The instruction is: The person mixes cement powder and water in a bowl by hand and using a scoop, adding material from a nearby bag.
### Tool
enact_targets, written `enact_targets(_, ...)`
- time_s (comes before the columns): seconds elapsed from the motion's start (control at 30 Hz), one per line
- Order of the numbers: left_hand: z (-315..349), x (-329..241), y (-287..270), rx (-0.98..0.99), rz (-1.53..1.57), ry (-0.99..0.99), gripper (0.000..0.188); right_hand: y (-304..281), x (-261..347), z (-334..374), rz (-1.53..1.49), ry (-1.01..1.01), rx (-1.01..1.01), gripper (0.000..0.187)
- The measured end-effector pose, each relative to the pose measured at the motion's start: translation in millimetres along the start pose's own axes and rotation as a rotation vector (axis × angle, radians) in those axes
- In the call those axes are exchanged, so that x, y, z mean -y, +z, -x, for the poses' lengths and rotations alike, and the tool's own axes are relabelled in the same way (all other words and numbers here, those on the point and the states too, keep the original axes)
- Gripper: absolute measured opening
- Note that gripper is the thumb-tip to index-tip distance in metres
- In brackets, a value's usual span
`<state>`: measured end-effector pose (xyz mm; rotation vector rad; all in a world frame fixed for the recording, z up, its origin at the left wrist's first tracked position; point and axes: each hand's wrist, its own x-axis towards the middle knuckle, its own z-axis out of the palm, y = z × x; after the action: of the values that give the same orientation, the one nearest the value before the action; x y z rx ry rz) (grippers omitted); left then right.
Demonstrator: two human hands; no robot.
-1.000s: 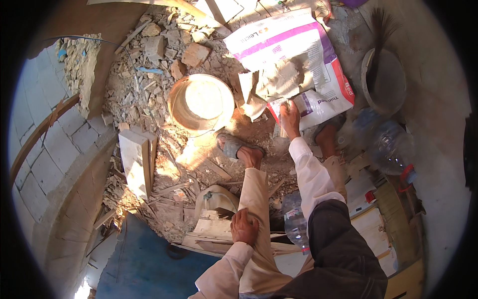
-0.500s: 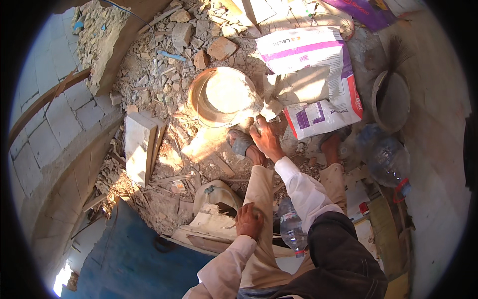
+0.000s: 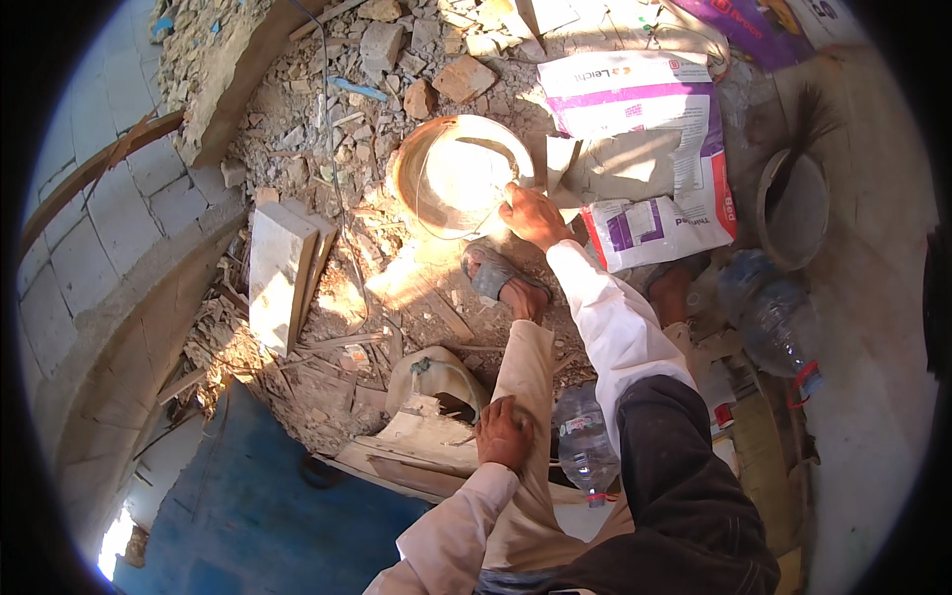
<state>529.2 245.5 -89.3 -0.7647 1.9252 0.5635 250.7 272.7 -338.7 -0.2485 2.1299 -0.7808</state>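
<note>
My right hand [image 3: 538, 218] is at the right edge of a round bucket [image 3: 409, 188] with a thin wire handle. Its fingers are closed at the rim; glare and the hand itself hide what they hold. Inside the bucket lies a pale, sunlit mass [image 3: 466, 174]. My left hand [image 3: 504, 436] rests on my left knee, fingers laid over the trouser cloth, holding nothing. To the right of the bucket lies an opened white and purple bag [image 3: 630, 94] with grey powder [image 3: 625, 164] showing. My sandalled left foot [image 3: 493, 273] stands just below the bucket.
Rubble and bricks [image 3: 464, 79] cover the ground beyond. White boards [image 3: 281, 278] lie left, near a block wall [image 3: 129, 208]. Clear plastic bottles [image 3: 585, 436] lie by my legs. A shallow round pan [image 3: 796, 213] with a brush [image 3: 808, 124] leans at right. A blue panel [image 3: 288, 506] lies lower left.
My right hand has moved from the ground beside the bucket up to its right rim. The left hand stays on the knee. The whole view has shifted slightly.
</note>
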Motion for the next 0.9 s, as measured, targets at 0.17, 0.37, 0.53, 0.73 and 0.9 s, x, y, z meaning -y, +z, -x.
enact_targets(0.17,-0.8,-11.4,-2.6,0.011,0.028,-0.004,0.048,2.2,-4.7,0.7,0.178,-0.168,-0.084,0.027)
enact_targets(0.37,0.4,-11.9,-2.9,-0.013,-0.023,-0.002,0.051,-19.5,-12.2,28.2,0.043,-0.125,-0.243,0.028)
enact_targets(0.53,-1.8,-15.8,-4.7,-0.003,-0.054,-0.002,0.050,-11.6,-67.6,96.1,-0.213,0.019,-0.522,0.026)
enact_targets(0.73,-1.2,-23.2,-7.7,-0.013,-0.076,-0.018,0.050,-6.9,-168.4,114.6,-0.373,0.600,-0.677,0.037)
enact_targets(0.9,0.7,-18.2,-8.3,-0.052,-0.142,-0.053,0.051,29.6,-209.4,22.2,-0.162,0.719,-0.662,0.029)
